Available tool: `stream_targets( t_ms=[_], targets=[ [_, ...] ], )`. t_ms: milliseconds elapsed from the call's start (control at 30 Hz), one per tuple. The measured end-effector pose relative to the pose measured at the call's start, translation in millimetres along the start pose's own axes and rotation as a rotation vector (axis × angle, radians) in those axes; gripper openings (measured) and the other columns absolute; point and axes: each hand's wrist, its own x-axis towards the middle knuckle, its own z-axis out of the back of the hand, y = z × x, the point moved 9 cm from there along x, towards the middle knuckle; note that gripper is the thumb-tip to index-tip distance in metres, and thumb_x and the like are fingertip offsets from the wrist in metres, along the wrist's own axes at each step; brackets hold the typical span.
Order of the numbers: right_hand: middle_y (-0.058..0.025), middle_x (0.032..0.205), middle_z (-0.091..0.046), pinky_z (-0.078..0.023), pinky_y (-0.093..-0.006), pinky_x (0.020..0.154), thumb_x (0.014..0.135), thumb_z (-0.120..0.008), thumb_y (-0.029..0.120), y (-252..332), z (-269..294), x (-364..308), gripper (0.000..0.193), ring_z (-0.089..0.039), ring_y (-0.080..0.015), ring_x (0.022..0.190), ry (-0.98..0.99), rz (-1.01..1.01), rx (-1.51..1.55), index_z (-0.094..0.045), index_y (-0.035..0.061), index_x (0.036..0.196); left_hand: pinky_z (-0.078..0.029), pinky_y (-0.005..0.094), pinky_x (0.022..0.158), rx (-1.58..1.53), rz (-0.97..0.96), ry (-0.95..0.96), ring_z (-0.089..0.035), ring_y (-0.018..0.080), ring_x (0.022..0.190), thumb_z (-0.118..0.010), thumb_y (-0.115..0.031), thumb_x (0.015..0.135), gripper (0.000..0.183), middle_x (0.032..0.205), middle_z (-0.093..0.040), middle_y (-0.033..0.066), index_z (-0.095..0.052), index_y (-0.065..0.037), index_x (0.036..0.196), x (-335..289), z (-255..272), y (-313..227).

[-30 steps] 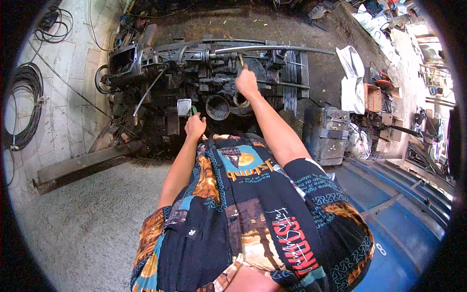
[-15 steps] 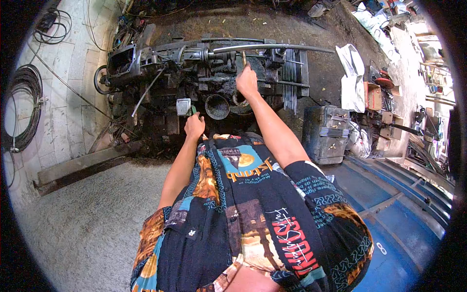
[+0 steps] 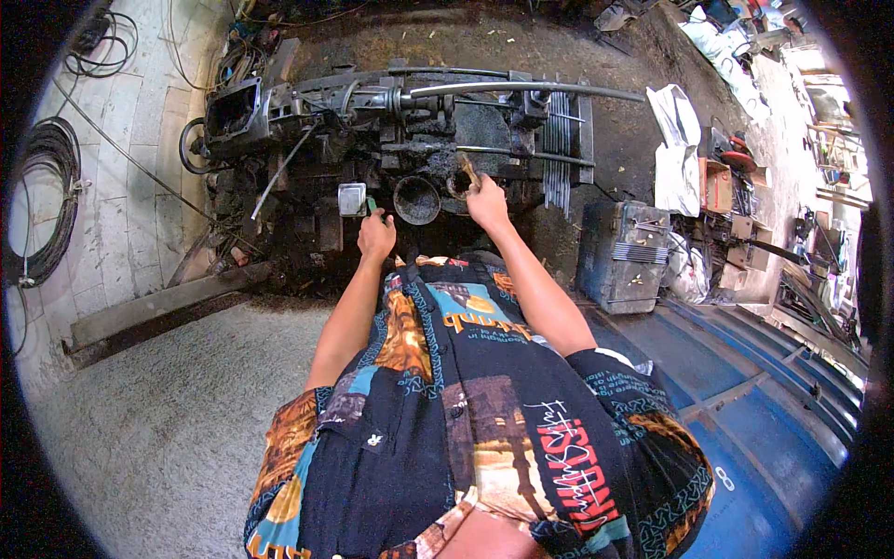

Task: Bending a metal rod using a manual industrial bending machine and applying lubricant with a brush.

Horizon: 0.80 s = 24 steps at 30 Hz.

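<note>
Down comes the right hand (image 3: 488, 207), drawn back toward the body, and the tan tool (image 3: 469, 170) rides with it from beside the long metal rod (image 3: 503, 88) to the small round can (image 3: 453, 183). It pokes out just ahead of the right fingers, closed snugly around it, and crosses the can's rim in view; whether it touches, I cannot tell. Over to the left hand (image 3: 376, 235), hardly any change: fingers still wrapped tight on a green handle (image 3: 372, 204). Just left of those fingers sits a pale square container (image 3: 352, 199); just right, a wide round bowl (image 3: 416, 202), between the two hands. Ahead of both sets of fingers stretches the dark, grimy machine (image 3: 321, 107). Out right of the right fingers, a grey metal case (image 3: 624, 259), a white sack (image 3: 672, 140) beyond it. Well left of the left fingers, a coiled cable (image 3: 35, 214).
</note>
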Motion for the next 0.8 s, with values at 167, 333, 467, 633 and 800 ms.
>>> stream_targets(
  t_ms=[167, 333, 467, 633, 800],
  targets=[
    [-0.0320, 0.093, -0.064, -0.049, -0.0514, 0.085, 0.088, -0.051, 0.017, -8, 2, 1, 0.039, -0.062, -0.0462, 0.091, -0.008, 0.002, -0.017, -0.055, 0.0008, 0.124, -0.051, 0.0490, 0.084, 0.026, -0.039, 0.062, -0.062, 0.0400, 0.101, -0.057, -0.031, 0.091, 0.029, 0.106, -0.065, 0.0200, -0.061, -0.014, 0.114, 7, 0, -12],
    [-0.0305, 0.100, -0.063, -0.047, -0.0498, 0.087, 0.089, -0.050, 0.019, 8, 13, 10, 0.039, -0.061, -0.0441, 0.098, 0.003, -0.007, -0.011, -0.056, 0.0021, 0.123, -0.050, 0.0506, 0.083, 0.080, -0.022, 0.104, -0.062, 0.0417, 0.099, -0.050, -0.024, 0.092, 0.021, 0.104, -0.066, 0.0223, -0.059, -0.010, 0.104, 14, 6, -16],
    [-0.0331, 0.088, -0.063, -0.049, -0.0546, 0.080, 0.090, -0.049, 0.017, 22, 13, 28, 0.033, -0.062, -0.0482, 0.087, -0.038, 0.096, -0.048, -0.055, -0.0023, 0.115, -0.049, 0.0489, 0.086, 0.151, -0.032, 0.207, -0.060, 0.0389, 0.105, -0.048, -0.026, 0.091, 0.026, 0.111, -0.064, 0.0198, -0.060, -0.010, 0.108, 26, 2, -11],
    [-0.0320, 0.087, -0.064, -0.048, -0.0562, 0.079, 0.090, -0.049, 0.018, 36, 14, 54, 0.025, -0.062, -0.0490, 0.084, -0.051, 0.146, -0.096, -0.055, -0.0030, 0.102, -0.049, 0.0460, 0.091, 0.269, -0.043, 0.304, -0.060, 0.0341, 0.109, -0.053, -0.028, 0.090, 0.029, 0.115, -0.064, 0.0143, -0.062, -0.014, 0.113, 33, 0, -15],
    [-0.0339, 0.084, -0.062, -0.049, -0.0554, 0.077, 0.090, -0.050, 0.018, 42, 18, 82, 0.026, -0.062, -0.0494, 0.082, -0.087, 0.152, -0.145, -0.055, -0.0052, 0.100, -0.049, 0.0446, 0.092, 0.273, 0.020, 0.333, -0.058, 0.0324, 0.112, -0.054, -0.029, 0.090, 0.029, 0.118, -0.063, 0.0120, -0.062, -0.015, 0.114, 29, 2, -17]
  ],
)
